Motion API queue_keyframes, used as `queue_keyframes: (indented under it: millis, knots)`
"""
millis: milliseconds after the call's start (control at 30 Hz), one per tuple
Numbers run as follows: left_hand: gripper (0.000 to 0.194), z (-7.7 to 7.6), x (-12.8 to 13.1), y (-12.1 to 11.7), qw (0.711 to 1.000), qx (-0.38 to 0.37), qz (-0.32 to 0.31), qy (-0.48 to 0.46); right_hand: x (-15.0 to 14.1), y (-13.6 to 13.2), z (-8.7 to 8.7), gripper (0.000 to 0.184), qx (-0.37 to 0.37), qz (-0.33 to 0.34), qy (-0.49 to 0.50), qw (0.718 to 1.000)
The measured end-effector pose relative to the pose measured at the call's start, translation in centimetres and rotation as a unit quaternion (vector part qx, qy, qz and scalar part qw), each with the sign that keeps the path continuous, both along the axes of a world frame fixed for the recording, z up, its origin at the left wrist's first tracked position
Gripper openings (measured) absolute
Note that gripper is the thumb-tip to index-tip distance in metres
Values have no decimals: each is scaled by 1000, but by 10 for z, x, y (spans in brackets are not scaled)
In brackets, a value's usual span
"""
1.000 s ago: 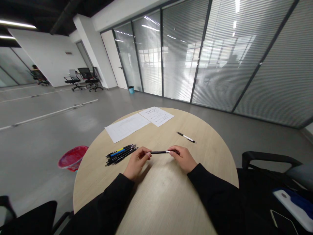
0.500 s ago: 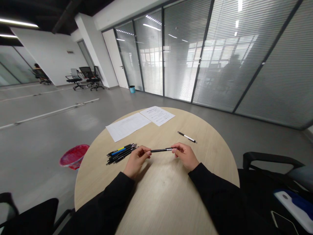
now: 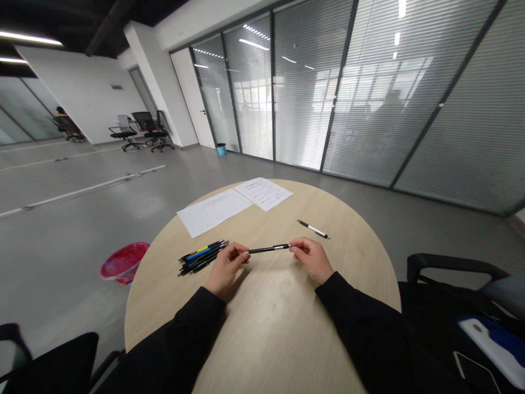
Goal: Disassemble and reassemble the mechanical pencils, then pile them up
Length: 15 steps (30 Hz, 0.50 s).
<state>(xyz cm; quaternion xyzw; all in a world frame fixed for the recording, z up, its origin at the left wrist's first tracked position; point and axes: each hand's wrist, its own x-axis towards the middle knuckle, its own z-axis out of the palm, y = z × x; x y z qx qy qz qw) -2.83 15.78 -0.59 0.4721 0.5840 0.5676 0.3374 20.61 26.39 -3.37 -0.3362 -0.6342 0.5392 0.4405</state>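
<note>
Okay, going left to right: the left hand (image 3: 223, 268) is sitting just beside a bundle of black pens (image 3: 202, 258), its fingers (image 3: 243, 255) pinching one end of a slim black pen (image 3: 269, 249). That pen is lying almost level across the round wooden table (image 3: 266, 334), rising slightly rightward, and the right hand (image 3: 311, 260) is pinching its other end, with a white pen (image 3: 314, 230) lying beyond.

- round pale wood table (image 3: 270, 334) under everything
- two printed paper sheets (image 3: 214, 212) side by side, far edge
- loose heap of black pens (image 3: 200, 258), left
- lone black-and-white pen (image 3: 313, 229), far right
</note>
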Motion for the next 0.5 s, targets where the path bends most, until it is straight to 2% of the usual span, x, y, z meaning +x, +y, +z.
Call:
queue_keyframes:
  millis: [233,500]
  knots:
    - [25,2,4,-1,999,-8,-21,-29,1,1,-4,17,20,-10,-20,1000]
    - [26,-1,1,-1,1000,-12,-4,-29,2,1,-4,17,54,-28,-54,997]
